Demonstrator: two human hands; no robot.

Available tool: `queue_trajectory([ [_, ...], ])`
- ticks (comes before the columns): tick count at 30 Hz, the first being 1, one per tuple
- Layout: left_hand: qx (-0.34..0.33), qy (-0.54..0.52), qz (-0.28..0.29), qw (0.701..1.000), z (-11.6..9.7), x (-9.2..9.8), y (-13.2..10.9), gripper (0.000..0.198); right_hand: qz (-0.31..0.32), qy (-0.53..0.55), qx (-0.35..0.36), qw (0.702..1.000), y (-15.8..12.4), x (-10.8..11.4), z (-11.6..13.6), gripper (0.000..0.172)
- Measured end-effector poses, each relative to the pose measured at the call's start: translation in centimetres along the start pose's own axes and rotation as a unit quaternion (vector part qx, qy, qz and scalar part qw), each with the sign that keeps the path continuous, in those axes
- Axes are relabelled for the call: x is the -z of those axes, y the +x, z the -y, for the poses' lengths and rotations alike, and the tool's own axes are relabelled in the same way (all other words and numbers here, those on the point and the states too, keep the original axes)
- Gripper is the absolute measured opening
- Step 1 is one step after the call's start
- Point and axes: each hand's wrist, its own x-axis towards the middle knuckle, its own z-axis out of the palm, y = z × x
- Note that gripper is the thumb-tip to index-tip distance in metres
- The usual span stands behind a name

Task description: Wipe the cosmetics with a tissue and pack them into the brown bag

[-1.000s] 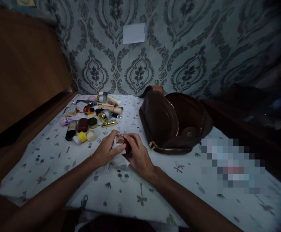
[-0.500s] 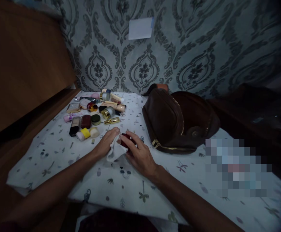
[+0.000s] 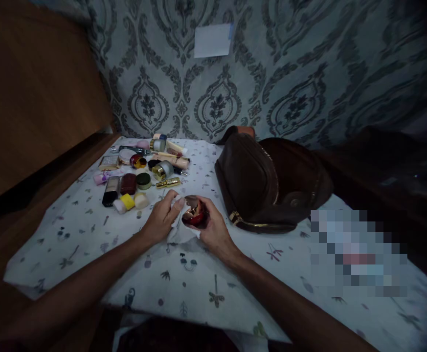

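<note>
My right hand [image 3: 213,229] is closed round a small red jar with a shiny gold lid [image 3: 194,213], tilted so the lid faces me. My left hand [image 3: 162,218] pinches a white cloth [image 3: 181,230] against the jar's left side; the cloth hangs down onto the patterned tablecloth [image 3: 184,274]. Both hands are just in front of a cluster of cosmetics [image 3: 143,168] and left of a brown leather bag [image 3: 268,183].
The cluster holds several jars, tubes, compacts and a gold lipstick [image 3: 168,183]. The bag lies with its zip open toward me. A wooden cabinet [image 3: 33,98] rises at the left. Patterned wallpaper with a white note [image 3: 212,40] stands behind. Dark furniture fills the right.
The red jar was flat on the table under my right hand half a second ago; now it is lifted and turned lid-up, with the cloth pressed to it.
</note>
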Motion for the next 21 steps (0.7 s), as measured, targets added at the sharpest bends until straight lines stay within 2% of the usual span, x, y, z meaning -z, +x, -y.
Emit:
queue_trajectory([
  [6, -0.077, 0.102, -0.025, 0.991, 0.1, 0.4, -0.2, 0.047, 0.084, 0.106, -0.077, 0.988, -0.4, -0.1, 1.0, 0.077],
  [10, -0.115, 0.136, -0.014, 0.984, 0.5, 0.5, -0.2, 0.058, 0.118, 0.15, -0.086, 0.978, -0.5, 0.2, 1.5, 0.072],
  [17, -0.122, 0.075, -0.001, 0.99, 0.3, 0.9, -0.1, 0.045, 0.131, 0.237, -0.121, 0.955, -0.4, 0.4, 1.8, 0.05],
  [21, -0.102, 0.004, -0.017, 0.995, -0.1, 0.9, 0.2, 0.037, 0.104, 0.326, -0.184, 0.921, -0.6, 0.3, 2.2, 0.061],
])
